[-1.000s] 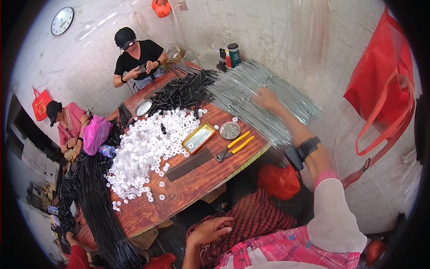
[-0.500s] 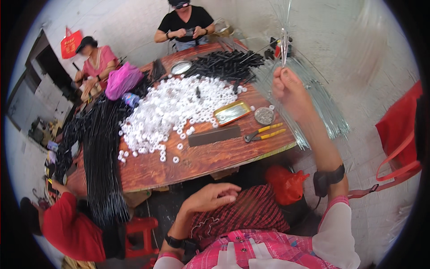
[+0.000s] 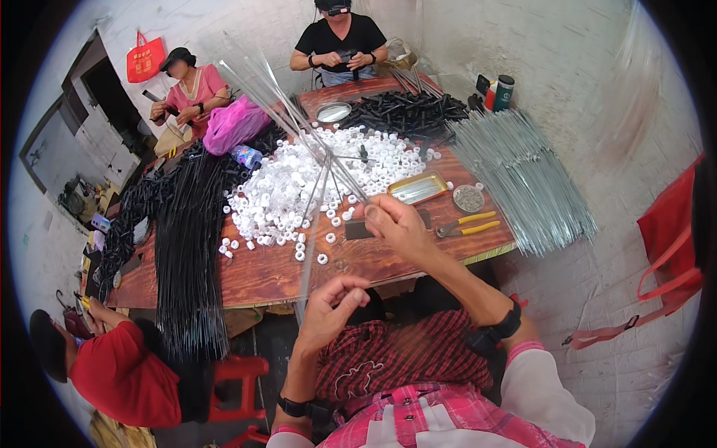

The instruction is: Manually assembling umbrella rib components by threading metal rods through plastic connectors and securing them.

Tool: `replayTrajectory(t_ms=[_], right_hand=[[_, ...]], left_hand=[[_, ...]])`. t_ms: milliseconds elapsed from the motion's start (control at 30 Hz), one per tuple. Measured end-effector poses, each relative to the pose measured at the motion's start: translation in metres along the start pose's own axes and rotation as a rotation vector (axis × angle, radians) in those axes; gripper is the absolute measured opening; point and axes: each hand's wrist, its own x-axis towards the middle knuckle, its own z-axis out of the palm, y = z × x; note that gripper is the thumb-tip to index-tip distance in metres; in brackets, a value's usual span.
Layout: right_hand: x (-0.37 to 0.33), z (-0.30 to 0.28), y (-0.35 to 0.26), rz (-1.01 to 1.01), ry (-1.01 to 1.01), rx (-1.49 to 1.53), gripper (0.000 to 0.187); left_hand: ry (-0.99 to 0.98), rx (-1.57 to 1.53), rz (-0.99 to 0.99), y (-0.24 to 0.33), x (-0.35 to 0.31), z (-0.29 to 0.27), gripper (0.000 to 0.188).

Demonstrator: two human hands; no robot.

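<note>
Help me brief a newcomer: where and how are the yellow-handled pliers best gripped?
Probably around both yellow handles, coming from the right: the pliers lie on the table, handles uncovered and pointing right, dark head pointing left.

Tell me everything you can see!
table: one, reddish-brown, middle
metal rods: many, silver, table right
rings: many, white, table centre
plastic pieces: many, black, table back
thin strands: many, black, table left
plastic bag: one, magenta, table left
tray: one, gold, beside rings
pliers: one, yellow-handled, near edge
tote bags: two, red, walls
co-workers: three, black/pink/red tops, around table
left hand: one, bare, near table
right hand: one, bare, holding rods
</note>
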Motion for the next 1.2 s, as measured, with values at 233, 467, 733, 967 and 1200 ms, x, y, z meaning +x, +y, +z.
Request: replayTrajectory(t_ms=[233, 467, 733, 967, 1200], right_hand=[[-0.067, 0.034, -0.012, 0.196, -0.005, -0.021, 0.027], [-0.078, 0.037, -0.007, 0.286, -0.35, -0.001, 0.031], [0.016, -0.112, 0.058, -0.159, -0.015, -1.101, 0.015], [0.04, -0.153, 0.094, 0.021, -0.108, -1.263, 0.011], [0.053, -0.178, 0.116, 0.048, 0.093, -1.354, 0.008]], left_hand=[[0.216, -0.099, 0.275, 0.03, 0.022, 0.029, 0.04], [0.361, -0.464, 0.149, 0.032, 0.023, 0.025, 0.033], [0.16, -0.788, 0.166, 0.056, -0.005, -0.003, 0.039], [0.151, -0.601, 0.089, 0.044, -0.005, -0.007, 0.045], [0.16, -0.526, 0.104, 0.039, 0.002, -0.007, 0.039]])
